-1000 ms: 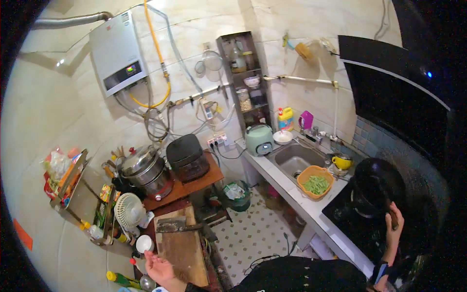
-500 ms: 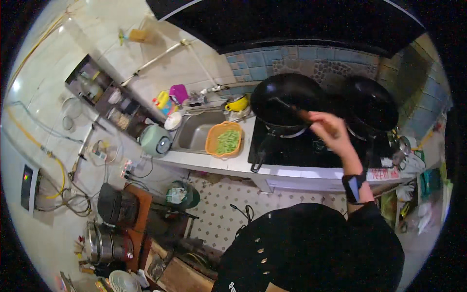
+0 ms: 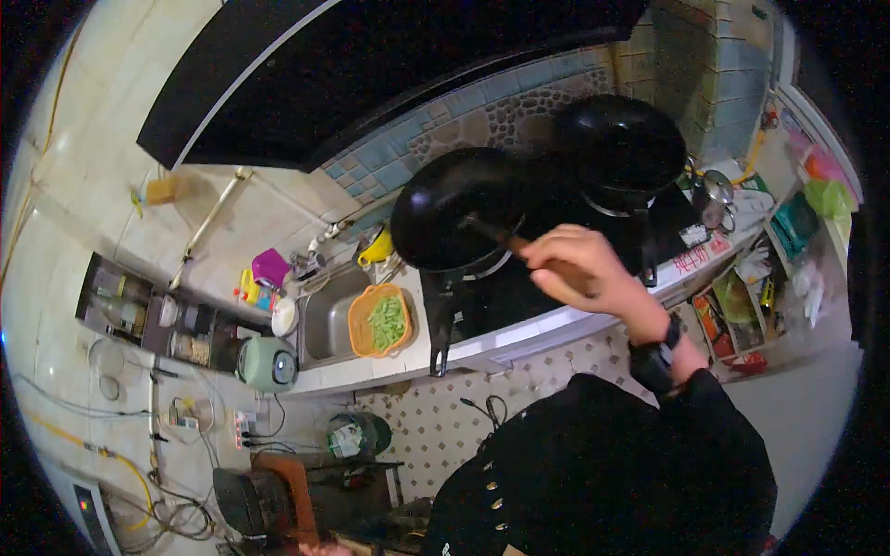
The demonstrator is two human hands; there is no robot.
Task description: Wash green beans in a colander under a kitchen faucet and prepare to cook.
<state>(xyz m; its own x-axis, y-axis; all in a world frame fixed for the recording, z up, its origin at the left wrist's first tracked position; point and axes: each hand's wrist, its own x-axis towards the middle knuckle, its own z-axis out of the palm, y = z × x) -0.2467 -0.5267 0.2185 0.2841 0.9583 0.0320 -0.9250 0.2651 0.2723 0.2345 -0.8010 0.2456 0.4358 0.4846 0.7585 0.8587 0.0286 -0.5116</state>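
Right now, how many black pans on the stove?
2. The left pan is at the sink end of the stove, with the utensil in the right hand over it; the right pan sits at the other end. No other shows.

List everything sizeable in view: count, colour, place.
Pans: two, black, on stove
Stove: one, black, right of sink
Range hood: one, black, above stove
Utensil: one, brown-handled, at left pan
Sink: one, grey, left of stove
Basket: one, orange, at sink edge
Vegetable pieces: many, green, in basket
Rice cooker: one, pale green, beside sink
Bin: one, dark green, on floor
Appliance: one, black, lower left
Wall shelf: one, dark, left
Right hand: one, bare, gripping utensil
Left hand: one, blurred, lower edge
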